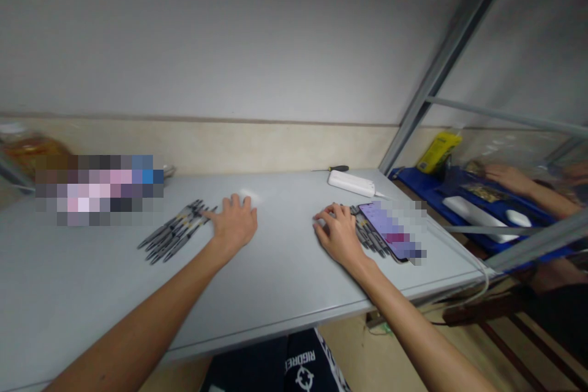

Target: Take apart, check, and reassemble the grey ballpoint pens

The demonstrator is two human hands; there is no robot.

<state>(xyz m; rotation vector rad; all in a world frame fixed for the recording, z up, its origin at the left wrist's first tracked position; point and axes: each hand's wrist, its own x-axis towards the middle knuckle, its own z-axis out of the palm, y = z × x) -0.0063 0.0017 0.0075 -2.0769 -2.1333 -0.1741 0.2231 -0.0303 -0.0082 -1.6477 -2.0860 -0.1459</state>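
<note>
On the grey-white table, several dark pens (pixel 177 233) lie side by side in a loose, slanted group. My left hand (pixel 234 222) rests palm down just right of them, fingers spread, with its thumb reaching the pens' upper ends. More pens (pixel 367 234) lie in a row on the right, partly hidden by my right hand and a phone. My right hand (pixel 340 231) is at the left side of that row, fingers bent and somewhat apart; I see nothing held in it. The phone (pixel 383 229) lies screen up against the right-hand pens.
A white power strip (pixel 351 184) and a thin screwdriver (pixel 339 168) lie near the wall. A bottle (pixel 34 150) and blurred-out items stand at left. Beyond the metal bed frame (pixel 416 110), another person's hand (pixel 509 177) is over a blue tray (pixel 413 182).
</note>
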